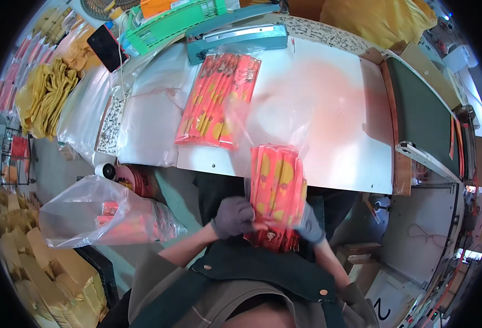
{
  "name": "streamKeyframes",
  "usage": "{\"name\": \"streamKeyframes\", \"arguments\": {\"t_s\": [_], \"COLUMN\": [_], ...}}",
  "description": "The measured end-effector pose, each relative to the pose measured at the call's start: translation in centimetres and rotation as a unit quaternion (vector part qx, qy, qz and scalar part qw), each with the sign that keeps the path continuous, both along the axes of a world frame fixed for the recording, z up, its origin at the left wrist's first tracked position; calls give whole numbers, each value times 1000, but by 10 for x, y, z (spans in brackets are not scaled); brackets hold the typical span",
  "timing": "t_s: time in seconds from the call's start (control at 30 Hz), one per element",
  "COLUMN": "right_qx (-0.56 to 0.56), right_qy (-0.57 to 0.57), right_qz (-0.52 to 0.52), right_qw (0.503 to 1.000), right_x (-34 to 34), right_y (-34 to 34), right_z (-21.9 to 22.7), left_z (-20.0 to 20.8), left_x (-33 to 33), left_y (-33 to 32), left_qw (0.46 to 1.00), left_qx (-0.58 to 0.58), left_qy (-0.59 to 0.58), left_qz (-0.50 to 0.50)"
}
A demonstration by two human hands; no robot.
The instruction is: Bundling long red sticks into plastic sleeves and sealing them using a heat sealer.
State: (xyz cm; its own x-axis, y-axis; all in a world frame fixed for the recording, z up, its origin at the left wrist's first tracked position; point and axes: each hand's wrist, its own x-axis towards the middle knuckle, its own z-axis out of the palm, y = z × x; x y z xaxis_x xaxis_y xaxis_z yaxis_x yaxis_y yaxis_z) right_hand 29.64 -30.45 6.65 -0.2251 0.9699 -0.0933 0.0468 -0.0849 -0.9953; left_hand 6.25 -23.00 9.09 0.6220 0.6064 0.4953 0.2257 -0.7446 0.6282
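A bundle of red packets printed with yellow shapes is upright in front of me at the table's near edge, in a clear plastic bag whose loose end spreads up over the tabletop. My left hand, in a dark grey glove, is closed on the bundle's lower left side. On the lower right side, my right hand in a lighter grey glove grips it too; its fingers are partly hidden behind the bundle. Farther up the white table lies another bagged red bundle, just below a teal bar-shaped sealer.
Clear plastic sheets cover the table's left part. A green crate and a dark phone are at the back left. A clear bag holding red packets sits lower left, near cardboard pieces. A dark green board borders the right side.
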Motion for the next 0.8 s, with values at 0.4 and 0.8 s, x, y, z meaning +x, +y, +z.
{"name": "streamKeyframes", "arguments": {"t_s": [0.4,0.8], "right_qx": [221,281], "right_qy": [-386,-515], "right_qz": [-10,-107], "right_qw": [896,802], "right_x": [62,57], "right_y": [54,129], "right_z": [156,303], "left_z": [162,243], "left_x": [13,46], "left_y": [114,162], "left_qw": [931,947], "left_qx": [-323,315], "left_qy": [-25,38], "left_qz": [-170,-56]}}
